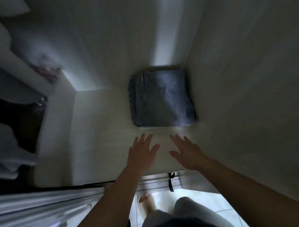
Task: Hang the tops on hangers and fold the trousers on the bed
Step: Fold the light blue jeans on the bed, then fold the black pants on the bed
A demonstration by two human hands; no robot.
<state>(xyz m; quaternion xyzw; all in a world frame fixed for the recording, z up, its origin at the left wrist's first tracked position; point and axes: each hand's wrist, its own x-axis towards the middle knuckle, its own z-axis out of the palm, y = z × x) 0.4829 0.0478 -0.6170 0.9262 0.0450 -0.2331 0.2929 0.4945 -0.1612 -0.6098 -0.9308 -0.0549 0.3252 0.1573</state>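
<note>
Seen from above and blurred by motion, both hands hover over a pale shelf (pixel 97 134) inside what looks like a wardrobe compartment; the left hand (pixel 141 153) is spread flat, palm down, its fingers (pixel 147 139) splayed and holding nothing; the right hand (pixel 187 150) matches it, its fingers (pixel 176 139) open and likewise empty; the two hands lie side by side, apart from each other, thumbs turned inward. Just beyond the fingertips, not touching them, sits a pair of folded jeans (pixel 162 99), blue denim packed into a neat, roughly square bundle; it rests flat on the shelf, pushed against the right-hand wall (pixel 248 71) of the compartment and close to the back wall (pixel 122 35); its folded edges show along the side further from that wall, ahead of the left fingers. Far off to the left of the left fingers hang pale garments (pixel 4 123), too blurred to tell what kind. Below the forearms, nearer than the shelf edge, a bare foot (pixel 147 201) stands on a light tiled floor (pixel 213 202), beside a leg in grey trousers (pixel 192 209).
</note>
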